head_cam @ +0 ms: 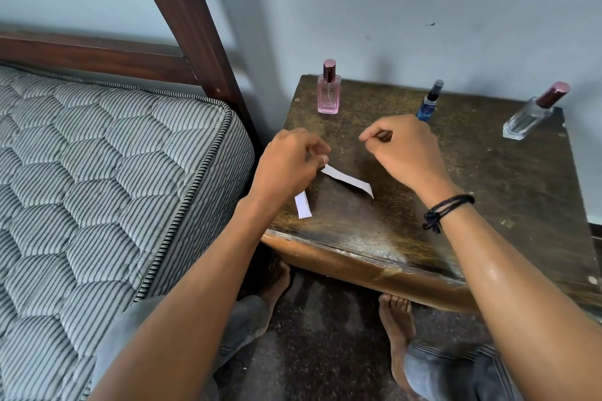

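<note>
My left hand point(290, 163) hovers over the dark wooden table point(488, 192) and pinches white paper strips. One strip point(348, 180) sticks out to the right from my fingers, and another point(303, 205) hangs below my palm. My right hand point(407, 153) is curled loosely above the table, thumb and forefinger pressed together; whether it holds something tiny I cannot tell. A black cord bracelet point(446, 210) circles my right wrist.
At the table's back stand a pink perfume bottle point(329, 89), a thin blue spray bottle point(430, 101) and a clear bottle with a maroon cap point(534, 114). A striped mattress point(97, 179) and dark bed frame point(185, 16) lie left. My bare feet point(395, 319) are under the table edge.
</note>
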Available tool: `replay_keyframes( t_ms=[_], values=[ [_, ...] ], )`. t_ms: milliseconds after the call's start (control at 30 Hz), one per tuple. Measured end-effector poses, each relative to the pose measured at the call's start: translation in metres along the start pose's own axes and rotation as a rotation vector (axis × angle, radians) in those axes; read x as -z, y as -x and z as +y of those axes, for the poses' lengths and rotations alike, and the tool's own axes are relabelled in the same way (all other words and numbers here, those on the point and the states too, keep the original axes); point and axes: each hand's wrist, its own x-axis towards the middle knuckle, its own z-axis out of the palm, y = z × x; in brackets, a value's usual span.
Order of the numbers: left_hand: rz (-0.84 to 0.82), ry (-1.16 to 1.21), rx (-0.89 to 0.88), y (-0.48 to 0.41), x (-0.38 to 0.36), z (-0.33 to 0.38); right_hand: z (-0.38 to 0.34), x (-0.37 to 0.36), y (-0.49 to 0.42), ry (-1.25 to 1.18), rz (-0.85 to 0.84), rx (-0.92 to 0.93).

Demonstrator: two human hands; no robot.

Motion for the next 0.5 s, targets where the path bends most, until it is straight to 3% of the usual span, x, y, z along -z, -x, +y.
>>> replay_keyframes(
  t_ms=[233, 500],
  values=[
    [-0.098, -0.076, -0.009, 0.0032, -0.0102, 0.0051, 0.0048, 0.0060, -0.0039, 0.067, -0.458, -0.041],
    [-0.072, -0.035, 0.057, 0.0021, -0.0087, 0.0036, 0.0098, 0.0066, 0.0020, 0.124, -0.586, -0.024]
  ],
)
